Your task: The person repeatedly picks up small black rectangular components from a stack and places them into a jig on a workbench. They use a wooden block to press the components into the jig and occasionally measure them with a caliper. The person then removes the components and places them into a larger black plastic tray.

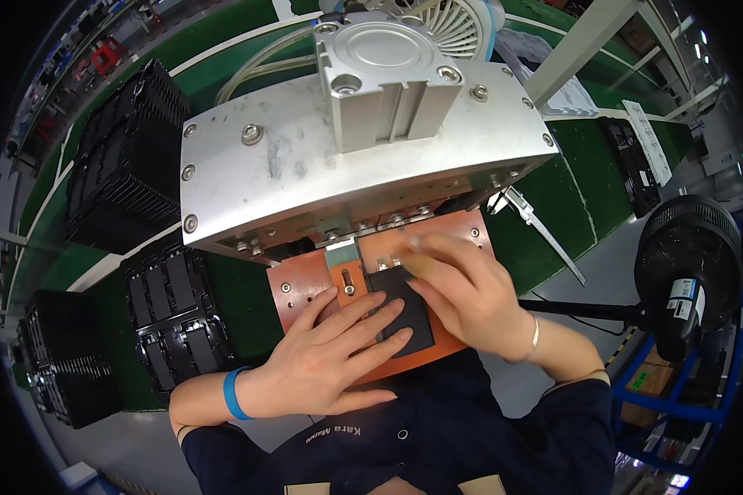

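Observation:
A flat black rectangular battery cell (404, 307) with two small metal tabs (390, 263) at its far end lies on the orange-brown fixture plate (299, 279). My left hand (326, 355) lies open over its left side, with several fingertips pressing on the black surface. Over the tab end, my right hand (469, 299) has its fingers bent toward the thumb. Its fingertips are smeared by motion, so whether they pinch anything is unclear. Just left of the cell sits an orange slotted block (348, 280) with a screw in it.
A silver press body (305, 177) with a square cylinder (388, 78) stands directly beyond the plate. Black trays (177, 313) and tray stacks (128, 157) are at left. Calipers (545, 233) lie on the green bench to the right, and a black fan (687, 272) stands farther right.

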Motion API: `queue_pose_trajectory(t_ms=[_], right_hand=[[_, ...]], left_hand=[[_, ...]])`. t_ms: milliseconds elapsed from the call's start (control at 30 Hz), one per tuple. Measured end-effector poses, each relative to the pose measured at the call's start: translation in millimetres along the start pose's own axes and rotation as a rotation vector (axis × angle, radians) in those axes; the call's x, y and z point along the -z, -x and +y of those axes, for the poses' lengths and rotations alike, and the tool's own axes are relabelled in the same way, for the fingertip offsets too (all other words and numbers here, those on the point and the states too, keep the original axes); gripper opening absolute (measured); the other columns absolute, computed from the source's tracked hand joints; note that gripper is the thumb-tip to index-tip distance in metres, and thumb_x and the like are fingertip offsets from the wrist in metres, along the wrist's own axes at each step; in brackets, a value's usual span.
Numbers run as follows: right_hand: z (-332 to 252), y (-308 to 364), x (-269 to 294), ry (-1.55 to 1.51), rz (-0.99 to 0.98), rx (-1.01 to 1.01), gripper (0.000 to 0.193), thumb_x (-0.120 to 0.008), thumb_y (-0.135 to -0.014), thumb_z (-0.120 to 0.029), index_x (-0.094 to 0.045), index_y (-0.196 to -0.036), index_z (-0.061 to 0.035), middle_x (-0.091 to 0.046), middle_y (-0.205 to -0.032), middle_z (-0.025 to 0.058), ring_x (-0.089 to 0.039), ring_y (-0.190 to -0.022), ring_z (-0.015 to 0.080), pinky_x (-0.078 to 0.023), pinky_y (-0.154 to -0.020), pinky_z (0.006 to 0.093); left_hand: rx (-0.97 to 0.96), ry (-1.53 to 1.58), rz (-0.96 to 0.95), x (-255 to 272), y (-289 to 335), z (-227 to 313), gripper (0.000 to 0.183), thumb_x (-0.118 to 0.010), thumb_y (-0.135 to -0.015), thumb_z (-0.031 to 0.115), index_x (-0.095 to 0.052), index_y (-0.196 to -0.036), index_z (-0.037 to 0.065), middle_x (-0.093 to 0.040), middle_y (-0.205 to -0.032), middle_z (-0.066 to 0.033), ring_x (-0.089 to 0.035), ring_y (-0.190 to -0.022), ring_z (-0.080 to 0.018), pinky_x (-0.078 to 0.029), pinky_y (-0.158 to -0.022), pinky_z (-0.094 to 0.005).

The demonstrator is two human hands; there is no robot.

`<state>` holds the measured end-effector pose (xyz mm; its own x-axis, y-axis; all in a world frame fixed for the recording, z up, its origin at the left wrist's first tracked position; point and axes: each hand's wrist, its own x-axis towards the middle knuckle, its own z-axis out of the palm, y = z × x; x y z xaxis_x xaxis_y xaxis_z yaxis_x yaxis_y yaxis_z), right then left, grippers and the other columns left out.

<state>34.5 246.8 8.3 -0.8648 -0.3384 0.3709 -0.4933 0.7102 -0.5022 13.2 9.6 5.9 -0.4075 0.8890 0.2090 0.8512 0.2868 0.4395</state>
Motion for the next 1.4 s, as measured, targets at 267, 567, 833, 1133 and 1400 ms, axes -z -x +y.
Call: queue_pose_trajectory(t_ms=[267, 567, 833, 1133, 1400], right_hand=[[-23, 34, 10, -0.207, -0.214, -0.080, 0.035, -0.073, -0.081, -0.013, -0.058, -0.112, -0.0086, -0.049, -0.138, 0.0137, -0.049, -0.128, 0.0346, -0.039, -0.104, 0.0506], [7, -1, 7, -0.140, -0.170, 0.082, 0.033, -0.073, -0.080, -0.019, -0.065, -0.107, -0.0016, -0.058, -0.127, 0.0153, -0.053, -0.124, 0.0337, -0.046, -0.102, 0.0432], [13, -5, 8, -0.096, -0.191, 0.109, 0.035, -0.076, -0.077, -0.022, -0.068, -0.104, -0.0018, -0.063, -0.123, 0.0129, -0.058, -0.119, 0.0305, -0.048, -0.100, 0.0407], [11, -4, 11, -0.096, -0.237, 0.068, 0.034, -0.078, -0.076, -0.022, -0.070, -0.104, -0.0042, -0.063, -0.124, 0.0110, -0.058, -0.120, 0.0281, -0.049, -0.100, 0.0408], [10, -4, 13, -0.144, -0.258, 0.022, 0.034, -0.078, -0.075, -0.023, -0.071, -0.101, -0.0034, -0.064, -0.122, 0.0124, -0.061, -0.115, 0.0273, -0.050, -0.098, 0.0409]], left_hand=[[-0.015, 0.038, -0.008, 2, 3, -4, 0.064, -0.067, -0.078, 0.058, -0.062, -0.124, 0.014, -0.051, -0.139, -0.0118, -0.045, -0.130, -0.0345, -0.028, -0.106, -0.0557], [0.069, 0.022, -0.002, 11, -4, -13, 0.065, -0.065, -0.080, 0.057, -0.059, -0.127, 0.013, -0.046, -0.142, -0.0143, -0.038, -0.135, -0.0358, -0.023, -0.110, -0.0578], [0.055, -0.012, -0.006, 6, -4, -15, 0.065, -0.064, -0.079, 0.061, -0.062, -0.126, 0.017, -0.047, -0.141, -0.0137, -0.040, -0.131, -0.0379, -0.025, -0.109, -0.0555], [0.070, 0.000, -0.021, 5, -3, -14, 0.063, -0.062, -0.080, 0.064, -0.063, -0.125, 0.019, -0.048, -0.141, -0.0099, -0.041, -0.132, -0.0330, -0.020, -0.112, -0.0520], [0.084, -0.009, -0.031, 2, -1, -13, 0.062, -0.057, -0.082, 0.067, -0.063, -0.124, 0.021, -0.049, -0.142, -0.0069, -0.041, -0.131, -0.0300, -0.025, -0.108, -0.0482]])
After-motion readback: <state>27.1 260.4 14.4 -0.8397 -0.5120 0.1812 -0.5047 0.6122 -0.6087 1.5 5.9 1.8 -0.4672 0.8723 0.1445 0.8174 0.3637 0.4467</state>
